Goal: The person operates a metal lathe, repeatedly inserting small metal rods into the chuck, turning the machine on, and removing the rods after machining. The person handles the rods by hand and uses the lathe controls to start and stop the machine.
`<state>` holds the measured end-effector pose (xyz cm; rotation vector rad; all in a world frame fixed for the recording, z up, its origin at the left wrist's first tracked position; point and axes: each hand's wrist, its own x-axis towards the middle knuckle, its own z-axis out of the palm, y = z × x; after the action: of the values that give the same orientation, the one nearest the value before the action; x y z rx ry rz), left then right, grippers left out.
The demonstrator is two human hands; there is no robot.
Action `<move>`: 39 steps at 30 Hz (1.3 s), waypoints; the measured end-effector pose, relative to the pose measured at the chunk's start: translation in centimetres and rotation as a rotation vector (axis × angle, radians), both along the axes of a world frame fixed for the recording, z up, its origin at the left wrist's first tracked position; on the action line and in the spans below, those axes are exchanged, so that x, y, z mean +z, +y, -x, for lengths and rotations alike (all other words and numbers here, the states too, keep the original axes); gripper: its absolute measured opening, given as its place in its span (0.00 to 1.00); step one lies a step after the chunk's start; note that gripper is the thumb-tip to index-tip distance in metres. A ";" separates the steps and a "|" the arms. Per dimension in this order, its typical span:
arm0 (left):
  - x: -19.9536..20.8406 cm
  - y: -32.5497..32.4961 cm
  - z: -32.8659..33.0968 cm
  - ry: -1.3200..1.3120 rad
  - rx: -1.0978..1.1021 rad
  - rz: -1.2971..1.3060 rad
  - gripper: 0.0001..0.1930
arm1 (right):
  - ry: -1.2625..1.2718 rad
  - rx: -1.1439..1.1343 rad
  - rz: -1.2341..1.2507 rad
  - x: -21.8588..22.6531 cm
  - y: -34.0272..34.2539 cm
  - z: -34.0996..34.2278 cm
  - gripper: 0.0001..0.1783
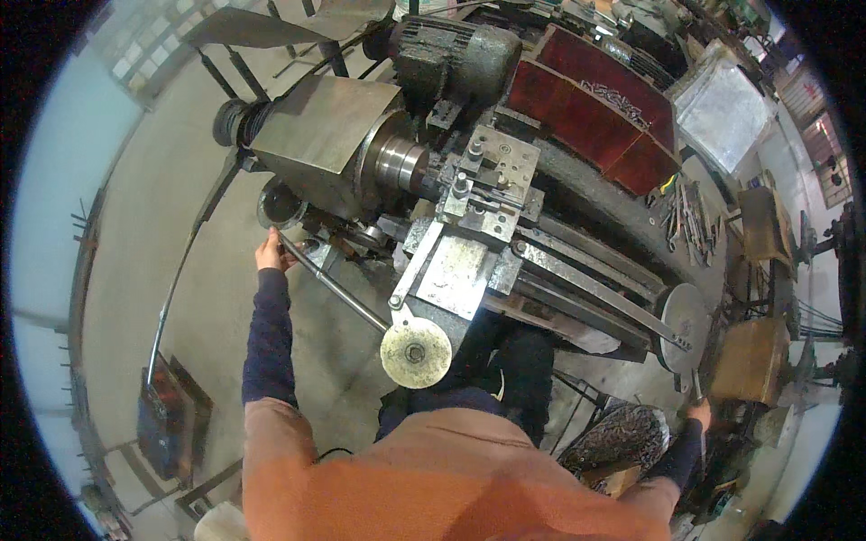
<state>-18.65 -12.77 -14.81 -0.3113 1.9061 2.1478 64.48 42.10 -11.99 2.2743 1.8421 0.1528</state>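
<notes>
A small lathe-like machine stands in front of me, with a shiny round spindle (400, 164) and a drilled steel tool block (505, 162) at its middle. My left hand (272, 252) is closed around the far end of a long steel lever (334, 287). That lever runs to a round pale disc (415, 353) near my body. Low on the right, my right hand (699, 413) is closed on a short handle (696, 386) below a larger grey disc (683, 326). A flat steel link bar (595, 290) joins this disc to the machine's slide.
Behind the machine sit a dark motor (456, 56) and a red tray (586, 117) holding small metal parts. Several wrenches (690, 221) lie at the right. A container of metal shavings (622, 437) stands by my right forearm. A thin rod rises from a dark box (167, 419) on the left.
</notes>
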 end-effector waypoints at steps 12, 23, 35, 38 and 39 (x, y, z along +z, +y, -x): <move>-3.3 2.6 0.8 0.058 0.117 0.207 0.12 | 0.137 -0.035 -0.156 -2.0 -11.3 3.8 0.19; -1.2 3.7 0.5 0.000 0.213 0.146 0.14 | 0.098 -0.083 -0.065 -0.5 -7.5 3.4 0.24; -3.7 -8.8 -5.8 0.033 0.198 0.106 0.09 | 0.011 -0.175 -0.019 0.6 -3.1 2.7 0.24; -0.9 -10.3 -10.3 -0.014 0.357 0.107 0.08 | 0.016 -0.189 -0.026 -0.3 -7.8 1.4 0.24; -0.9 -10.5 -11.5 -0.012 0.445 0.125 0.08 | 0.043 -0.193 -0.011 0.0 -8.3 2.9 0.23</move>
<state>-7.19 -23.27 -15.75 -0.8417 2.1264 2.2764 61.53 33.79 -11.95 2.4649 1.6319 0.0837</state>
